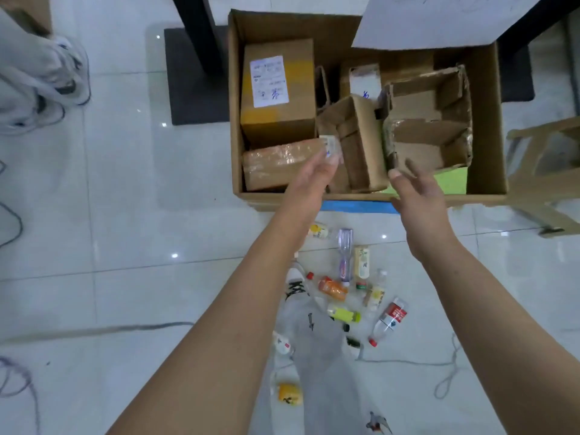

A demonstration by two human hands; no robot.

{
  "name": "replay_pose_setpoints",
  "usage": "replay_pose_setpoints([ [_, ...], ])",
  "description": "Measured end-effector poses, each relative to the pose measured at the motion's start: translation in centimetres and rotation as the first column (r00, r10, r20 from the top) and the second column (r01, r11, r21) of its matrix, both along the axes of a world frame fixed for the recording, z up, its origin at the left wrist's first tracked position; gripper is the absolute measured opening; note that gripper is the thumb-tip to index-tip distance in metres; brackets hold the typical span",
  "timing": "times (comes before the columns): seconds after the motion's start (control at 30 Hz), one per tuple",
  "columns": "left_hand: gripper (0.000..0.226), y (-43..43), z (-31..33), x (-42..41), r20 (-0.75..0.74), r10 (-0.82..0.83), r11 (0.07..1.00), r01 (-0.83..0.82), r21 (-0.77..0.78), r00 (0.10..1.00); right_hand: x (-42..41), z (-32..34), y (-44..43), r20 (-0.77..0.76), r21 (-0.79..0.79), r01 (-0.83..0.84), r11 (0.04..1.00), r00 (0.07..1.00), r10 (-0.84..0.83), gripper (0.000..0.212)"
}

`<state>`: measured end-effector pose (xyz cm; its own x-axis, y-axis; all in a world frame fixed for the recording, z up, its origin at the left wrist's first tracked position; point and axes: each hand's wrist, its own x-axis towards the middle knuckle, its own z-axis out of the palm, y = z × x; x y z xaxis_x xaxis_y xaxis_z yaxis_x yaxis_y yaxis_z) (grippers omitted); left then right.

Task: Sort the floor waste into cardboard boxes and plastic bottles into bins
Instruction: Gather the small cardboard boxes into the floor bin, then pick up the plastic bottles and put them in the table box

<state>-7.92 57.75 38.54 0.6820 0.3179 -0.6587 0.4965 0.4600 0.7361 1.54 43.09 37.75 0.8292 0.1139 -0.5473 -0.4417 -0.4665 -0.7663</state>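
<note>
On the head camera I look down at a large cardboard box (486,120) standing open on the white tiled floor (125,183). Smaller cartons are packed inside it: a labelled carton (298,120) at the back left, a taped carton (276,164) lying in front of it, a small open carton (357,146) in the middle and a torn open carton (430,120) on the right. A strip of blue tape (357,206) runs along the box's near side.

Both arms reach forward, well apart from each other. The left hand (317,174) hovers over the near rim with its fingers stretched out flat, between the taped carton and the small open carton, and holds nothing. The right hand (414,196) hangs just below the torn open carton, fingers loosely spread, also holding nothing.

The plastic bottles lie scattered on the floor between my forearms, beside a grey trouser leg (317,340) and a white shoe (296,284): a clear bottle (345,252), a cream bottle (361,262), an orange bottle (334,288), a yellow-green bottle (345,315) and a red-labelled bottle (390,318). A wooden stool (546,171) stands just right of the box.
</note>
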Motion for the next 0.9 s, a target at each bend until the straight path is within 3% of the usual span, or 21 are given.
replay_pose_setpoints([
  [0.13,0.057,2.1,-0.5,-6.5,-0.037,0.074,0.997,-0.073,0.014,0.997,-5.3,0.1,3.2,-0.090,0.035,-0.168,0.985,0.981,0.170,0.037],
  [0.27,0.049,3.9,-1.0,-13.5,-0.060,0.142,0.989,-0.144,-0.022,0.988,-10.3,0.8,6.3,-0.166,0.054,-0.221,0.974,0.960,0.227,0.024],
  [0.37,0.049,4.4,-0.9,-17.9,-0.061,0.186,0.981,-0.189,-0.042,0.981,-12.9,1.8,8.0,-0.206,0.056,-0.316,0.947,0.925,0.320,0.025],
  [0.43,0.044,4.4,-1.3,-19.8,-0.073,0.234,0.969,-0.239,-0.063,0.970,-13.9,2.7,8.7,-0.247,0.039,-0.452,0.891,0.860,0.447,0.029],
  [0.53,0.041,3.7,-2.0,-21.9,-0.107,0.295,0.949,-0.304,-0.085,0.950,-14.3,3.9,9.8,-0.312,0.006,-0.682,0.732,0.694,0.649,0.033],
  [0.67,0.043,2.0,-1.8,-23.8,-0.137,0.343,0.930,-0.356,-0.088,0.929,-14.6,5.7,10.3,-0.356,-0.061,-0.812,0.580,0.560,0.748,0.034],
  [0.9,0.036,-0.7,1.4,-25.8,-0.231,0.466,0.866,-0.494,-0.077,0.854,-15.3,5.0,6.4,-0.368,-0.058,-0.760,0.648,0.619,0.694,0.035],
])
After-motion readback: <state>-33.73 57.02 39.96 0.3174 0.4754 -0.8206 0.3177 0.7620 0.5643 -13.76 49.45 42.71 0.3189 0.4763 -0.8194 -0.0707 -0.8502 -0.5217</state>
